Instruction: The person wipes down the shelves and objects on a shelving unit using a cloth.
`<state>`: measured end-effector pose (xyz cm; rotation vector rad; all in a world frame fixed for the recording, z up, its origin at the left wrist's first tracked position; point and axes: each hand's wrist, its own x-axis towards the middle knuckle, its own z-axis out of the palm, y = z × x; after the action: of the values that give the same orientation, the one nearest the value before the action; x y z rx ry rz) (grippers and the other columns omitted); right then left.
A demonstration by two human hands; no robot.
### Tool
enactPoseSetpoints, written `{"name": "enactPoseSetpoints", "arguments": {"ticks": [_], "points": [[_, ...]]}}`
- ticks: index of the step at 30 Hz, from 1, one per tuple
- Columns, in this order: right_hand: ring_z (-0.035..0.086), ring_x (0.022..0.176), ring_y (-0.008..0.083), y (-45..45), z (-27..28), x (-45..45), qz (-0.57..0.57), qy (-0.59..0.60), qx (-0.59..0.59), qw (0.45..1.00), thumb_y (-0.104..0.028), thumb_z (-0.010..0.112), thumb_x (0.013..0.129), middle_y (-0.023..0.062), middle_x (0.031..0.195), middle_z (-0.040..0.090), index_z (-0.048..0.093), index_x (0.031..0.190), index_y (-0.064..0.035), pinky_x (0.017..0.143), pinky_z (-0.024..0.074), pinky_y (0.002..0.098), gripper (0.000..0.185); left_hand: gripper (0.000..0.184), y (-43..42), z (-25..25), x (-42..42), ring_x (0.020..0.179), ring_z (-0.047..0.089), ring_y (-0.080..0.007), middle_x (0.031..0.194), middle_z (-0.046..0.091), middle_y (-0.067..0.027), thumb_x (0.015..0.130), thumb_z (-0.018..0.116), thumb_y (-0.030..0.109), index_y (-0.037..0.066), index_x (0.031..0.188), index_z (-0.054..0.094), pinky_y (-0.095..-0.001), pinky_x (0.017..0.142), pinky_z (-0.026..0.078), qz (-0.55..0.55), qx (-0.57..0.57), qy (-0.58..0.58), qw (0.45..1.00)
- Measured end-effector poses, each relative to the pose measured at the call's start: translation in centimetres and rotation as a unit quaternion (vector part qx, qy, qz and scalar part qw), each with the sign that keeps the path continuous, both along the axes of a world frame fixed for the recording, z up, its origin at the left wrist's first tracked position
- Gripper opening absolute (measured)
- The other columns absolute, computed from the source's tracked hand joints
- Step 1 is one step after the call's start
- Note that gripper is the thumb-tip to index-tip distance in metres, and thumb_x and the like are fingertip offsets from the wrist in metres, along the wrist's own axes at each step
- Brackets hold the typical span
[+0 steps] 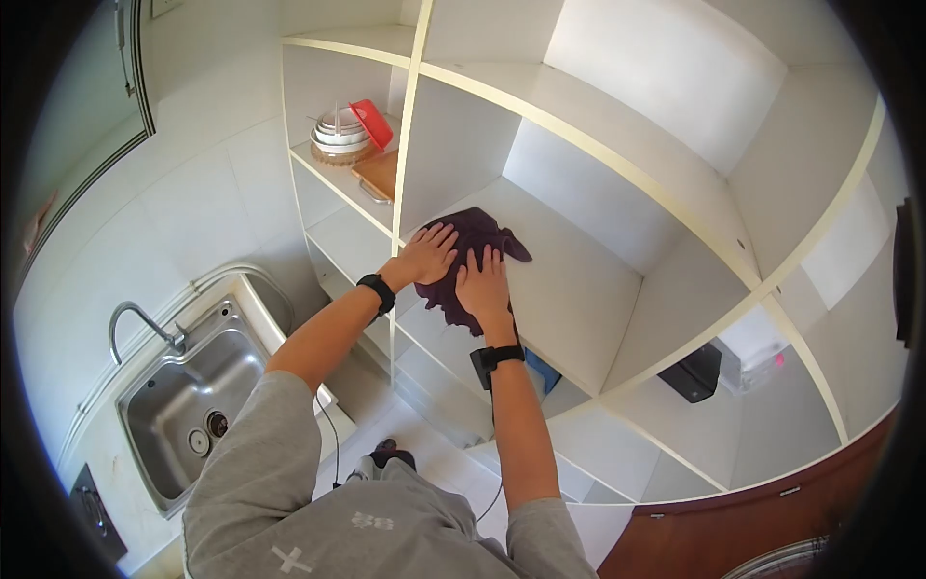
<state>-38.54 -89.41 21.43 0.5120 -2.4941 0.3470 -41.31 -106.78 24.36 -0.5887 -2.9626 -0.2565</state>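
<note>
A dark purple cloth (477,230) lies bunched on a white shelf board (569,280), part of it hanging over the front edge. My left hand (429,254) rests flat on the cloth's left side, fingers stretched out. Beside it, my right hand (485,287) presses on the cloth with its fingers extended and slightly apart. Both palms face down and neither hand is wrapped round anything. Each wrist wears a black band.
Stacked bowls (340,135), a red basin (371,124) and a wooden board (378,176) occupy the upper-left compartment. Left of me is a steel sink (183,386) with a faucet (145,318). A black box (693,374) sits in a lower right compartment. Upright dividers separate the compartments.
</note>
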Motion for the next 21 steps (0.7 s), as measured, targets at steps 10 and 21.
{"name": "enactPoseSetpoints", "arguments": {"ticks": [10, 21], "points": [[0.038, 0.137, 0.048, 1.1, 2.2, -1.8, -0.074, -0.221, 0.113, 0.966, -0.032, 0.042, 0.098, 0.0293, 0.144, 0.046, 0.046, 0.145, -0.0051, 0.114, 0.0307, 0.0537, 0.055, 0.074, 2.9, 1.0, -5.4, 0.152, 0.014, -0.0363, 0.166, 0.011, -0.0155, 0.097, 0.03, 0.053, 0.016, 0.16, 0.017, -0.0479, 0.123, 0.014, 0.003, -0.19, -0.183, 0.965], [0.037, 0.14, 0.0488, 2.6, 7.2, -10.0, -0.15, -0.44, 0.147, 0.873, -0.021, 0.049, 0.094, 0.0214, 0.148, 0.048, 0.057, 0.137, -0.0025, 0.115, 0.024, 0.063, 0.048, 0.074, 6.6, 2.6, -9.7, 0.151, 0.018, -0.0381, 0.164, 0.019, -0.0153, 0.094, 0.041, 0.058, 0.018, 0.156, 0.031, -0.0575, 0.119, 0.02, 0.068, -0.046, -0.162, 0.983]]}}
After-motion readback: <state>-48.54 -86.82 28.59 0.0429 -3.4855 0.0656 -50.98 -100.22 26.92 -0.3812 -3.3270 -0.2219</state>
